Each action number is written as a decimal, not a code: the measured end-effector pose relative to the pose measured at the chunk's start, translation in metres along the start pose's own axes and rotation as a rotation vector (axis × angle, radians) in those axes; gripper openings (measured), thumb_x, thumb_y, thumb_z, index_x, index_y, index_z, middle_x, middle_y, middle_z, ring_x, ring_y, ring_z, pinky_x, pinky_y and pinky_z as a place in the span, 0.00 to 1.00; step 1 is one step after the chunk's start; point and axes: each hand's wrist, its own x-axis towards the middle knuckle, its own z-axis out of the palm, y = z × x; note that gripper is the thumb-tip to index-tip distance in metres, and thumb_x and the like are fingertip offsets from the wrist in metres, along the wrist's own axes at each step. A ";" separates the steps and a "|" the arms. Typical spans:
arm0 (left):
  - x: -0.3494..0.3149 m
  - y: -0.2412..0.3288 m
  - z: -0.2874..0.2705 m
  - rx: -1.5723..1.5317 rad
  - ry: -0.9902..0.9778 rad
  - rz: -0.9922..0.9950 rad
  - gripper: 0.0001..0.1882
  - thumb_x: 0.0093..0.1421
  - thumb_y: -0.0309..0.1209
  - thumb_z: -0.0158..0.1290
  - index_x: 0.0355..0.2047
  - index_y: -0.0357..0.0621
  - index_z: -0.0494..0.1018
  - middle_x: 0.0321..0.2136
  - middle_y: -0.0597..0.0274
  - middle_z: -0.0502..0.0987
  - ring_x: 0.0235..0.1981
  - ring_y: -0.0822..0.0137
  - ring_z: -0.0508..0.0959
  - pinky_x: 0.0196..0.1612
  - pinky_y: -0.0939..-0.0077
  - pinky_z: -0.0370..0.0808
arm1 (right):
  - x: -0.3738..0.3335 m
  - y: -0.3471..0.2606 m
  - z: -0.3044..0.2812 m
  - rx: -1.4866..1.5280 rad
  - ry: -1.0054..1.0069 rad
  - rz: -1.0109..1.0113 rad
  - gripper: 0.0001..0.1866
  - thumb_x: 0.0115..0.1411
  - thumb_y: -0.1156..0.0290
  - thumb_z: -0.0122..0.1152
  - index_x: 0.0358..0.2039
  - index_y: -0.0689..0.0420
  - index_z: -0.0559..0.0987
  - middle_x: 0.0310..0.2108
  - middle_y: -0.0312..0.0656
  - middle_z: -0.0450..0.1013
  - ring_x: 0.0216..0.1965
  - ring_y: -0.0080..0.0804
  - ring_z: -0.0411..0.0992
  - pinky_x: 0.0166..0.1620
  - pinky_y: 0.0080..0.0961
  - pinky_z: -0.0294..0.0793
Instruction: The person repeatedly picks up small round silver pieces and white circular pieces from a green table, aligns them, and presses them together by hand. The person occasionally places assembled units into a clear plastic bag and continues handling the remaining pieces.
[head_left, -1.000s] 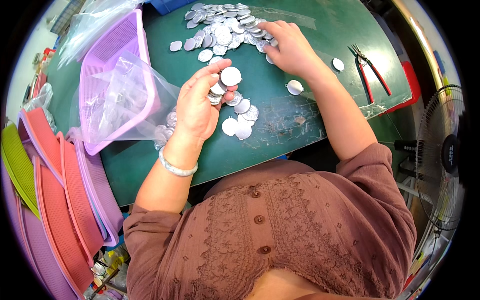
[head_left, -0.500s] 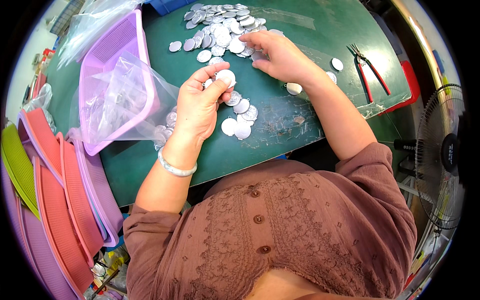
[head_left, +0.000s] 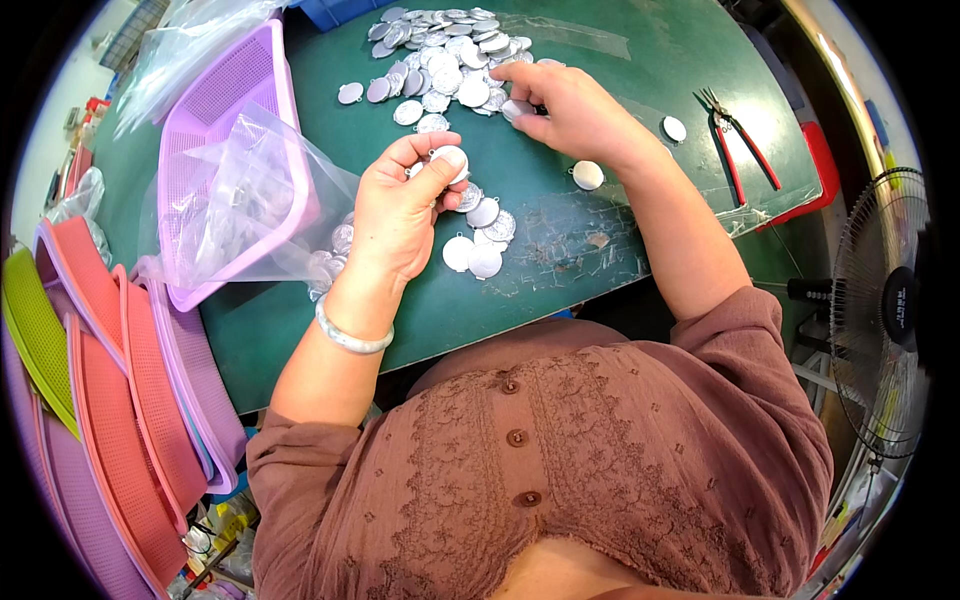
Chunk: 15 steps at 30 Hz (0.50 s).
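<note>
My left hand point(head_left: 400, 195) is closed on a few round silver medal pendants, the top one point(head_left: 452, 160) pinched under the thumb. At the near edge of a heap of similar pendants point(head_left: 445, 60), my right hand point(head_left: 570, 110) has its index finger stretched toward the heap. A pendant point(head_left: 516, 109) sits at its thumb, apparently pinched against a curled finger that is partly hidden. Beside my left hand lies a small group of pendants point(head_left: 485, 257), some plain and some with raised patterns. One loose pendant point(head_left: 587, 176) lies below my right wrist.
Red-handled pliers point(head_left: 740, 150) and another pendant point(head_left: 674, 129) lie on the green table point(head_left: 560, 270) at the right. A purple basket point(head_left: 283, 90) and a clear plastic bag point(head_left: 250, 200) stand left. Stacked coloured baskets point(head_left: 130, 400) are nearer, and a fan point(head_left: 880, 310) is at far right.
My right hand has drawn slightly right, away from the heap, and its index finger has pulled back a little. My left hand has tilted its top pendant slightly.
</note>
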 end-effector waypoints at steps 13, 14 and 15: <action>-0.002 0.007 0.005 -0.043 -0.002 -0.097 0.07 0.56 0.25 0.46 0.36 0.39 0.66 0.34 0.54 0.74 0.32 0.67 0.77 0.27 0.85 0.74 | 0.003 -0.027 -0.008 0.873 -0.110 0.334 0.16 0.53 0.78 0.54 0.44 0.62 0.70 0.25 0.33 0.72 0.25 0.16 0.67 0.29 0.14 0.67; -0.002 0.007 0.005 -0.044 -0.006 -0.099 0.08 0.56 0.25 0.46 0.37 0.39 0.66 0.34 0.53 0.74 0.33 0.66 0.77 0.28 0.84 0.74 | 0.003 -0.028 -0.008 0.903 -0.125 0.340 0.16 0.53 0.78 0.54 0.44 0.62 0.70 0.25 0.33 0.72 0.25 0.16 0.68 0.29 0.13 0.67; -0.002 0.007 0.005 -0.045 -0.006 -0.095 0.08 0.56 0.26 0.46 0.37 0.39 0.65 0.34 0.54 0.74 0.32 0.66 0.77 0.27 0.84 0.74 | 0.002 -0.029 -0.008 0.924 -0.140 0.328 0.17 0.53 0.78 0.54 0.44 0.62 0.70 0.25 0.34 0.72 0.25 0.17 0.68 0.29 0.13 0.67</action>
